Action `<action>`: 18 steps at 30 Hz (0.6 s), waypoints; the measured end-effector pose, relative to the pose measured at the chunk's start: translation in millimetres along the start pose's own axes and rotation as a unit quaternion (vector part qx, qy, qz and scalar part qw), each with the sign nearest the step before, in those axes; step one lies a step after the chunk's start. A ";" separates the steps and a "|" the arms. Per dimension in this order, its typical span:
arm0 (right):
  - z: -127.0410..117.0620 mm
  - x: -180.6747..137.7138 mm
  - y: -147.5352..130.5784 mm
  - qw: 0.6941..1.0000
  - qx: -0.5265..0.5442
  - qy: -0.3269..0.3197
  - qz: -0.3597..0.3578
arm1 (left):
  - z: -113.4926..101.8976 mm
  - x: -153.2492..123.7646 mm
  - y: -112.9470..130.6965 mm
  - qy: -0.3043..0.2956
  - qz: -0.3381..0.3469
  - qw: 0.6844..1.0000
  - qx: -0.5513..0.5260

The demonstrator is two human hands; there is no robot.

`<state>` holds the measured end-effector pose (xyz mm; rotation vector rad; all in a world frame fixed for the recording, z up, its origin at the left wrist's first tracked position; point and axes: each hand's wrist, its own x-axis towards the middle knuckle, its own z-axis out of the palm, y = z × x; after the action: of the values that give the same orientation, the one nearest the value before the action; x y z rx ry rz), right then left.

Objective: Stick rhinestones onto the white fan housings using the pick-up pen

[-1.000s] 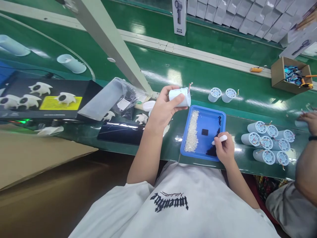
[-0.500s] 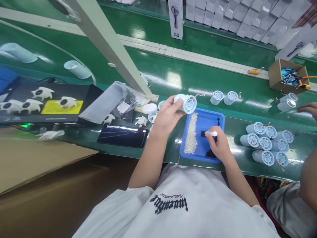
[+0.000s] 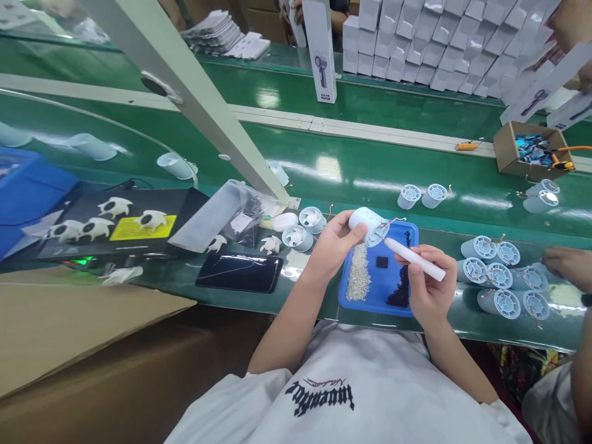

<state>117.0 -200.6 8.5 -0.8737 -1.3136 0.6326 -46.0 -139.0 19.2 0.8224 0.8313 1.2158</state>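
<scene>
Fingers of the left hand (image 3: 337, 242) curled snugly round the side of a light-blue cylinder (image 3: 364, 223), ribbed end and thin wires (image 3: 396, 219) left uncovered, probably to keep that end turned toward the other hand. Held tilted over the far left corner of a blue tray (image 3: 380, 290). Fingers of the right hand (image 3: 431, 288) pinched round a white pen-like tool (image 3: 419, 260), slim tip aimed at the ribbed end; contact too small to confirm. Gripped much like a pen, perhaps for fine steering. In the tray, white granules (image 3: 358, 277) along the left and black bits (image 3: 398, 293) along the right, seemingly parted against mixing, with a dark square (image 3: 382, 262) between. Beyond the tray, two upright cylinders (image 3: 409, 197); to the right, a cluster of lying cylinders (image 3: 499, 275), mostly with ribbed ends facing one way, likely for easy checking. Near that cluster, another person's hand (image 3: 571, 266). Off left, a dark phone-like slab (image 3: 240, 273).
</scene>
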 end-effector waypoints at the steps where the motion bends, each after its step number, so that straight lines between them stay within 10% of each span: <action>1: -0.4 -0.3 0.4 1.000 0.000 0.003 -0.003 | 0.8 -0.3 -0.4 -0.002 -0.001 1.000 0.001; 18: -12.4 -10.0 -0.5 0.997 -0.052 0.032 -0.054 | 18.5 -3.8 7.5 -0.005 -0.066 0.998 -0.007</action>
<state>127.5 -211.4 3.1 -0.8936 -1.3355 0.4506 -33.6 -143.2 34.8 0.7493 0.8539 1.0980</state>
